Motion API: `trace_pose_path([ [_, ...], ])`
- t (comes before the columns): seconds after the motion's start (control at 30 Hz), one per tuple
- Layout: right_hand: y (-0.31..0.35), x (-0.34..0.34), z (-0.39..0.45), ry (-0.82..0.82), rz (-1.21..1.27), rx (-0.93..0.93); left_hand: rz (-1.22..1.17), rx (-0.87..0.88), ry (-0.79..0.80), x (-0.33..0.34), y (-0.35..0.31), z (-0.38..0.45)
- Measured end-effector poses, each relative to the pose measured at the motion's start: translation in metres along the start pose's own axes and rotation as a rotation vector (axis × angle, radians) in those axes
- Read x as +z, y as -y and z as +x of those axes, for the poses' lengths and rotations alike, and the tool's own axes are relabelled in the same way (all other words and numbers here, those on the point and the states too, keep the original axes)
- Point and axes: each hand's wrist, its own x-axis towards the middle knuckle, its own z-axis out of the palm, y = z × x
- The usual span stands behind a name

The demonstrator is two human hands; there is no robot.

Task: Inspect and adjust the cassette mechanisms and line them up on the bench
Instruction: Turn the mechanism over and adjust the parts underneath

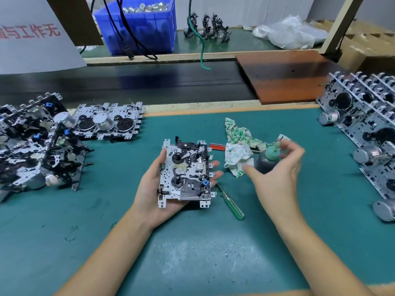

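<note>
- Progress, judged from the layout: the job looks partly done. A row of cassette mechanisms (pixel 363 129) stands on edge, leaning one against the next, along the right side of the surface (pixel 192 253). On the left lies a loose pile of mechanisms (pixel 36 146), with two more laid flat side by side (pixel 109 122) just behind it.
- Which group is finished and which is waiting cannot be told for certain; the tidy right-hand row reads as the lined-up set, the left pile as stock still to check.
- Unit in hand: one mechanism (pixel 185 173) sits at centre, held above the green mat with the gear side up. It is not yet in any row.
- Left hand (pixel 158 189): the grip cradles the mechanism from below. The palm is under the plate, the thumb runs up the left edge, and the fingertips show past the right edge. The fingers are curled round it.
- Right hand (pixel 275 171): fingers spread and loosely bent, wide apart, holding nothing. It hovers near a small dark bottle with a green nozzle (pixel 268 160); contact cannot be confirmed because the hand is blurred.
- Nearby: a crumpled green-patterned rag (pixel 237 146) just beside the bottle, a green-handled screwdriver (pixel 232 202) on the mat by the held unit, and a red-handled tool (pixel 218 146) partly under the rag.
- Remaining, as a judgement: finish checking this unit, stand it in line, then work through the left pile.
</note>
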Motion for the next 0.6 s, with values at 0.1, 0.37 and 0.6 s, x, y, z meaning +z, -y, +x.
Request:
trace_pose_path([
  [0.1,-0.01,0.002,0.002,0.166,-0.151,0.07,-0.009,-0.031,-0.01,0.001,0.001,0.0],
  [0.37,0.001,-0.009,0.006,0.131,-0.039,-0.125,-0.03,-0.09,0.007,0.0,0.001,0.001],
  [0.6,0.012,-0.015,0.012,0.342,0.612,0.196,-0.005,-0.187,0.051,-0.005,0.0,0.002],
])
